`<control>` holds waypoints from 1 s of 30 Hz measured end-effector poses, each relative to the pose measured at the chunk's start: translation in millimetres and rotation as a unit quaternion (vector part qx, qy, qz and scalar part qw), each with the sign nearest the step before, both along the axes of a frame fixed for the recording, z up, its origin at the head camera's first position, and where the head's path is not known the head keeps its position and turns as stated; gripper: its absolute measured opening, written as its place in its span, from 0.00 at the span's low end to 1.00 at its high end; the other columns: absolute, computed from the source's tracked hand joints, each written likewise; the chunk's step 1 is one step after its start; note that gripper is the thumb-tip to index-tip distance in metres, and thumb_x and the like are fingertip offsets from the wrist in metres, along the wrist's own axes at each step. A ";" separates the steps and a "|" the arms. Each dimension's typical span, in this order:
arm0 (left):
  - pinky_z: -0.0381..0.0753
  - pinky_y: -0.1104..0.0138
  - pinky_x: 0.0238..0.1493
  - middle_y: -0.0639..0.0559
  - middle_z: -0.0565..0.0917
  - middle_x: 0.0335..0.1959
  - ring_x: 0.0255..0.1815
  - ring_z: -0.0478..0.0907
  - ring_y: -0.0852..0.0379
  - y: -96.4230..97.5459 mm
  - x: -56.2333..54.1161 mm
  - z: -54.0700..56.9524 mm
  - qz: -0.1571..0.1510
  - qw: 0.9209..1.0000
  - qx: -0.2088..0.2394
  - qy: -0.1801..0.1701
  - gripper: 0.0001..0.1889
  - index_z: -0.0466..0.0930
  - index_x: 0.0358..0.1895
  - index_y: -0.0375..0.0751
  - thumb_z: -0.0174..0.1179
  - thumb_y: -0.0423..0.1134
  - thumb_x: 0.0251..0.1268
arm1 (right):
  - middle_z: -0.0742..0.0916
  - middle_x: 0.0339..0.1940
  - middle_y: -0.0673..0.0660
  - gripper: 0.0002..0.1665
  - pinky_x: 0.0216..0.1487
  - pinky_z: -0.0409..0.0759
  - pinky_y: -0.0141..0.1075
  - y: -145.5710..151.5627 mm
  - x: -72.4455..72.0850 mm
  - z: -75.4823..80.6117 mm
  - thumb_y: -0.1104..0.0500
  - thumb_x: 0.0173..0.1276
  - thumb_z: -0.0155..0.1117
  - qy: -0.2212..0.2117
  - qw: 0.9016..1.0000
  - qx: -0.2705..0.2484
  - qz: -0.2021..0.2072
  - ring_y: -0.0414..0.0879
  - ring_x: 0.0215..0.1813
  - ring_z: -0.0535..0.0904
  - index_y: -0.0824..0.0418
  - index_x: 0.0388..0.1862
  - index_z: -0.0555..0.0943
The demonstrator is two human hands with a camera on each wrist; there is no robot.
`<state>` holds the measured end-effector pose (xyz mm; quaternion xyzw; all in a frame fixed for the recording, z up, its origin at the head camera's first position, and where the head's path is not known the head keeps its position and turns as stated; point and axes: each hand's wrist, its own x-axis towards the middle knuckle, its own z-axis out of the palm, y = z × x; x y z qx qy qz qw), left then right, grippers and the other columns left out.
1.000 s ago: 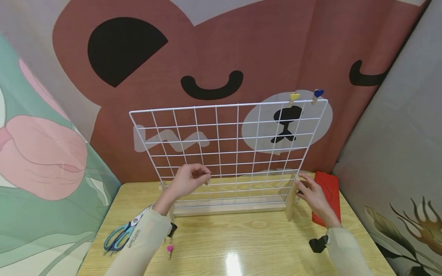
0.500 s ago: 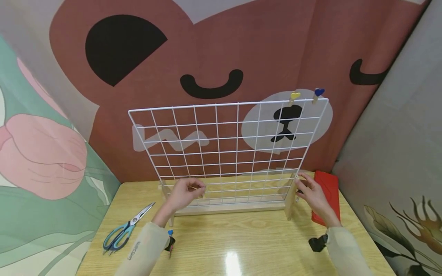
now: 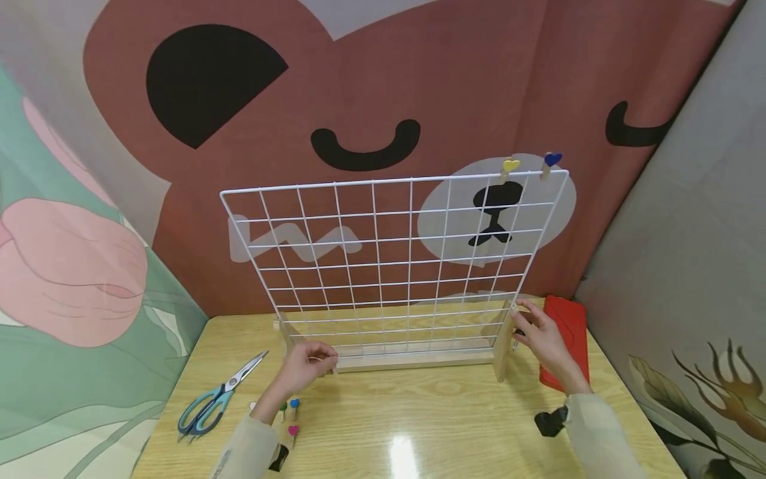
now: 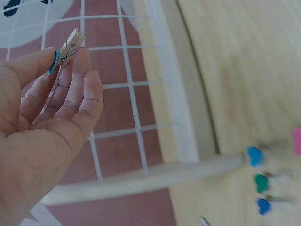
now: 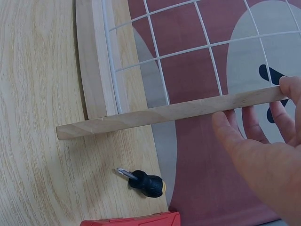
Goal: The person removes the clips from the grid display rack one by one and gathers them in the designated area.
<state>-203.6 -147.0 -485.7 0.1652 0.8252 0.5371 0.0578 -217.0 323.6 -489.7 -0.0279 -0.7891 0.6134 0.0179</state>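
In the head view, a white wire grid (image 3: 411,179) stands upright in a wooden base (image 3: 413,360). My left hand (image 3: 305,367) is low at its left front. Between thumb and fingers it pinches a small wooden clothespin (image 4: 71,43) with a teal decoration, seen in the left wrist view. At the other end, my right hand (image 3: 543,338) grips the upper part of the wooden side post (image 5: 141,118). Clipped to the grid's top wire at the right are a yellow heart clothespin (image 3: 510,166) and a dark blue heart clothespin (image 3: 552,160).
Loose clothespins lie near my left forearm, among them a pink one (image 3: 293,431) and a blue one (image 3: 294,404). Scissors (image 3: 223,391) are on the table's left. Right of the stand lie a red case (image 3: 565,339) and a stubby screwdriver (image 5: 148,184). A printed curtain (image 3: 251,153) hangs behind.
My left hand has moved down and left, away from in front of the grid's lower wires, still pinching the clothespin. More loose clothespins now show beside the forearm. My right hand stays put.
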 end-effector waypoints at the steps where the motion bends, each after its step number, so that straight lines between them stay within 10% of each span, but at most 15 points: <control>1: 0.82 0.62 0.30 0.41 0.83 0.31 0.28 0.82 0.51 -4.5 2.0 -4.1 0.005 1.000 -0.001 -0.003 0.05 0.82 0.37 0.29 0.61 0.30 0.63 | 0.71 0.60 0.70 0.35 0.51 0.78 0.34 -0.2 0.3 -0.1 0.46 0.76 0.49 0.001 1.000 -0.002 -0.001 0.32 0.49 0.74 0.64 0.73 0.56; 16: 0.79 0.67 0.25 0.47 0.82 0.25 0.26 0.80 0.54 -79.8 39.6 -57.9 0.098 0.990 -0.077 -0.072 0.06 0.80 0.34 0.29 0.65 0.30 0.57 | 0.70 0.61 0.69 0.37 0.51 0.78 0.32 1.2 1.7 -2.9 0.44 0.75 0.49 0.001 1.000 -0.001 0.001 0.31 0.49 0.74 0.63 0.73 0.56; 30: 0.74 0.70 0.25 0.54 0.81 0.24 0.24 0.75 0.60 -103.6 54.8 -90.4 0.102 0.975 -0.172 -0.093 0.05 0.82 0.30 0.36 0.67 0.35 0.56 | 0.69 0.63 0.70 0.37 0.55 0.77 0.38 1.0 3.5 2.2 0.45 0.76 0.49 0.001 1.000 0.002 0.003 0.35 0.52 0.73 0.63 0.74 0.54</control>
